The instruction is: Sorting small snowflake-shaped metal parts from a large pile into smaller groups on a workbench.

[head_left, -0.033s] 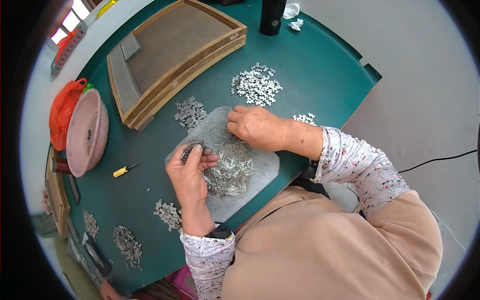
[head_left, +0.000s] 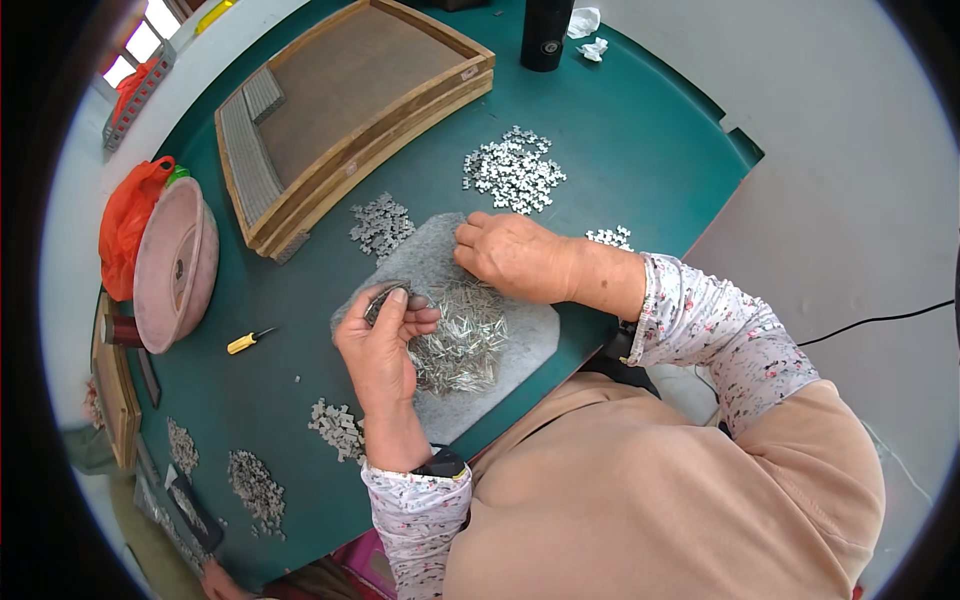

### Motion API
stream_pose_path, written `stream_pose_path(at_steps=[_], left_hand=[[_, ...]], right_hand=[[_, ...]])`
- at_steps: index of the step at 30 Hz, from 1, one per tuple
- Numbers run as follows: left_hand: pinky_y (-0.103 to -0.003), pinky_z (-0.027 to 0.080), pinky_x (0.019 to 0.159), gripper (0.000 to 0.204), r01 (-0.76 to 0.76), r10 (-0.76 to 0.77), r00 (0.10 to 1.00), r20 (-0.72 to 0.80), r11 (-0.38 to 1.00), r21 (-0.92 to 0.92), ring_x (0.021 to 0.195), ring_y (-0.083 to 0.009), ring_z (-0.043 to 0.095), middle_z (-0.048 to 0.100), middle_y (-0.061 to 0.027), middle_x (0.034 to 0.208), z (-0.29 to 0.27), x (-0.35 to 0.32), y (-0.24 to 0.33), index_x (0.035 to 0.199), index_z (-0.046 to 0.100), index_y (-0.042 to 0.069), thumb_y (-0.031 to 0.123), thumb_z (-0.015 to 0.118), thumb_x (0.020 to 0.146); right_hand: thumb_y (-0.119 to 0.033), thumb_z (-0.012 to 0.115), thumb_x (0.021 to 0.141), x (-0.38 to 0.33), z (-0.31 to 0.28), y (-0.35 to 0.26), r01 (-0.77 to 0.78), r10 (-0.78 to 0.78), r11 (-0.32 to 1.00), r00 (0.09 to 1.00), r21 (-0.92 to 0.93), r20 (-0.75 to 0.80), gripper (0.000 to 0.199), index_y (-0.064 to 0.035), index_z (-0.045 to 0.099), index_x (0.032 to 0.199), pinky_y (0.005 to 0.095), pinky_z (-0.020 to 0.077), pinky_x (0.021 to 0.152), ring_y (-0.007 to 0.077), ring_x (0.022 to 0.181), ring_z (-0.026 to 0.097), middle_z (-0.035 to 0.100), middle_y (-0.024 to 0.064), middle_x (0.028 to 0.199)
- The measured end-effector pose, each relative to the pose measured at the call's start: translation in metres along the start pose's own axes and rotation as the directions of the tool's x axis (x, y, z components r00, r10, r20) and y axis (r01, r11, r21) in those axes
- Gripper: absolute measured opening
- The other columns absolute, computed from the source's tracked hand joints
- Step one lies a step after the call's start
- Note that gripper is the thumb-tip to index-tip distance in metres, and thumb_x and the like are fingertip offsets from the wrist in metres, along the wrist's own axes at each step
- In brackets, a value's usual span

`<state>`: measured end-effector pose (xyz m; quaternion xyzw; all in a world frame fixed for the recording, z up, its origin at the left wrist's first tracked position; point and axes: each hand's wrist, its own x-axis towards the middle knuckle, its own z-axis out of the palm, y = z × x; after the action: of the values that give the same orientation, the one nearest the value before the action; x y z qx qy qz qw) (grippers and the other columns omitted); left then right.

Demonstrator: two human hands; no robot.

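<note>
A pile of thin, shiny metal pins (head_left: 458, 345) lies on a grey felt pad (head_left: 525, 345) at the table's near edge. My left hand (head_left: 385, 335) is over the pad's left side, closed around a small bunch of dark metal pieces, apparently pins, between thumb and fingers. At the pad's far right edge, my right hand (head_left: 510, 255) is bent downward with its fingers pressed together. Its fingertips are hidden, so whatever they grip cannot be made out. Small grey metal parts (head_left: 381, 228) are heaped just beyond the pad, and brighter cross-shaped parts (head_left: 513, 170) farther off.
Wooden trays (head_left: 350, 165) are stacked at the back left, holding grey strips. A pink basin (head_left: 175, 265), a yellow-handled screwdriver (head_left: 250, 341) and more part heaps (head_left: 256, 490) are on the left. A black cup (head_left: 545, 35) stands at the back. Another person's hand (head_left: 222, 582) shows bottom left.
</note>
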<state>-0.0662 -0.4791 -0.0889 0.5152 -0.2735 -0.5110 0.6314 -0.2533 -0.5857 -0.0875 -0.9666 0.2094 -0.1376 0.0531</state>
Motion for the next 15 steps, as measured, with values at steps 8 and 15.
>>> stream_pose_path(at_steps=[8, 15], left_hand=[[-0.031, 0.057, 0.056, 0.012, -0.021, 0.021, 0.999, 0.038, 1.000, 0.004, 0.063, -0.0232, 0.068, 0.067, -0.0149, 0.079, -0.001, 0.000, -0.009, 0.099, 0.062, -0.003, 0.003, 0.061, 0.089], [-0.030, 0.056, 0.056, 0.014, -0.101, 0.097, 0.994, 0.058, 0.992, 0.074, 0.064, -0.0227, 0.068, 0.068, -0.0148, 0.079, -0.001, 0.000, -0.013, 0.101, 0.062, -0.005, 0.001, 0.060, 0.089]], right_hand=[[0.001, 0.060, 0.076, 0.008, -0.001, -0.011, -0.106, 0.135, 0.924, 0.989, 0.368, -0.054, 0.013, 0.0012, 0.057, 0.089, 0.0381, 0.0522, 0.071, 0.0341, 0.081, 0.062, 0.061, 0.0167, 0.086], [-0.006, 0.063, 0.087, 0.032, 0.001, -0.026, -0.147, 0.345, 0.461, 0.938, 0.875, -0.024, 0.013, 0.0025, 0.060, 0.096, 0.0288, 0.0506, 0.071, 0.0129, 0.077, 0.060, 0.064, 0.0082, 0.083]])
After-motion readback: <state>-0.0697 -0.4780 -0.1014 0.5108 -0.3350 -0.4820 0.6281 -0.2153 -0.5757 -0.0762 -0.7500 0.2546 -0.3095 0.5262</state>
